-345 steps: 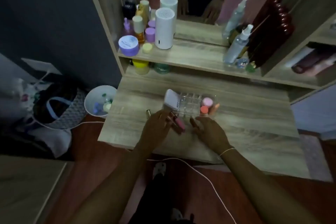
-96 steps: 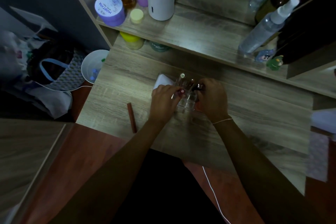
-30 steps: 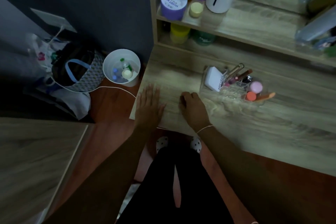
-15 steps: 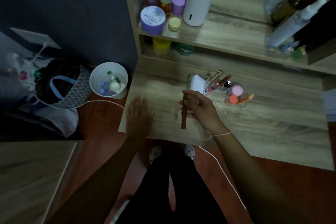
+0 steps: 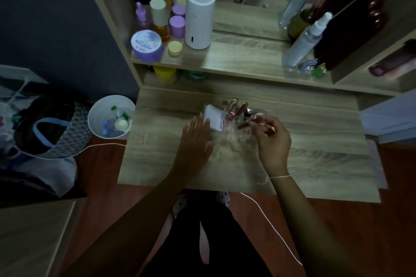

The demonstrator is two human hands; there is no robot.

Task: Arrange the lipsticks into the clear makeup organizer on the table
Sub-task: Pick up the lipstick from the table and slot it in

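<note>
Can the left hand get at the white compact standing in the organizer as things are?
Probably yes. The left hand lies flat and empty on the table, fingertips right beside the white compact, with nothing between them.

A white humidifier (image 5: 199, 18) stood on the shelf (image 5: 243, 56) beside a purple jar (image 5: 147, 46) and spray bottle (image 5: 304, 44). A white bin (image 5: 110, 117) sat on the floor, left of the table (image 5: 315, 153).
</note>
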